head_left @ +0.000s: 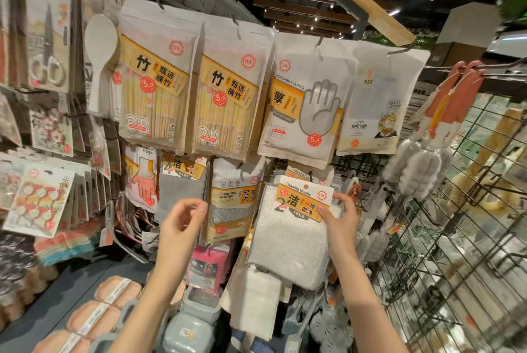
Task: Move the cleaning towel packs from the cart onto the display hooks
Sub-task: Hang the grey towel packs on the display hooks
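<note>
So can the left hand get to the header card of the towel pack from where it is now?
Probably yes. The left hand hangs empty with loosely curled fingers, level with the cleaning towel pack, which the right hand pinches by its card's right edge. Only the hanging cleaning sponge pack lies behind the gap; nothing blocks the card's left edge.

A shop: priced packs of chopsticks (155,87) and gloves (306,102) hang on hooks, with wire racks (456,238) at 3 o'clock.

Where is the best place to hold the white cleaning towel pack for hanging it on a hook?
Probably the stiff header card of the white cleaning towel pack, from its right edge, where the right hand pinches it now. The hang hole sits top centre and stays uncovered; the soft cloth below would sag.
</note>
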### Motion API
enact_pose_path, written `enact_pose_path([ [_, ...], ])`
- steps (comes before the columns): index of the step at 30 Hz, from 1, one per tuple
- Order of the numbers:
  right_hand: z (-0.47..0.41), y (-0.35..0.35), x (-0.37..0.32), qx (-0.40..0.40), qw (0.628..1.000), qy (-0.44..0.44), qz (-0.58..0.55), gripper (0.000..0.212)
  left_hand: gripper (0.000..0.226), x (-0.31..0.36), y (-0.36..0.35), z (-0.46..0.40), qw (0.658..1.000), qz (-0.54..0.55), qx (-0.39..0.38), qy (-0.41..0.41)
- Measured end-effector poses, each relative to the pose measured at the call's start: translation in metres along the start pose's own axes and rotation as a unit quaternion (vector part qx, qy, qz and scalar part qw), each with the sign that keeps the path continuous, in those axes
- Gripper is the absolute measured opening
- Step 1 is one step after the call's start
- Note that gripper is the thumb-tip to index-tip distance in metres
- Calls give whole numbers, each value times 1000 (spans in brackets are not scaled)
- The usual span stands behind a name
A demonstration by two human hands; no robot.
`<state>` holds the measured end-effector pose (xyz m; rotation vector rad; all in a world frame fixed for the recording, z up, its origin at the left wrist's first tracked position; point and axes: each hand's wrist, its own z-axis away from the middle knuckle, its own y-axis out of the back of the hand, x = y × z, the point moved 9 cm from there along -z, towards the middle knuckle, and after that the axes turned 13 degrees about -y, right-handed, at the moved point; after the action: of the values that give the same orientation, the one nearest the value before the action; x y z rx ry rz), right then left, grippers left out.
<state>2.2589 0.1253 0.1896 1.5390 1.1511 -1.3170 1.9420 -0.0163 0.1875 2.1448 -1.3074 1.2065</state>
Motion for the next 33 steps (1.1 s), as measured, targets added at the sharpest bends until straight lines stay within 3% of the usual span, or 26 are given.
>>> enact_pose_path([
  [33, -7, 10, 12, 41, 999, -11, -25, 35, 8, -13, -13, 9, 999, -11, -22, 23],
])
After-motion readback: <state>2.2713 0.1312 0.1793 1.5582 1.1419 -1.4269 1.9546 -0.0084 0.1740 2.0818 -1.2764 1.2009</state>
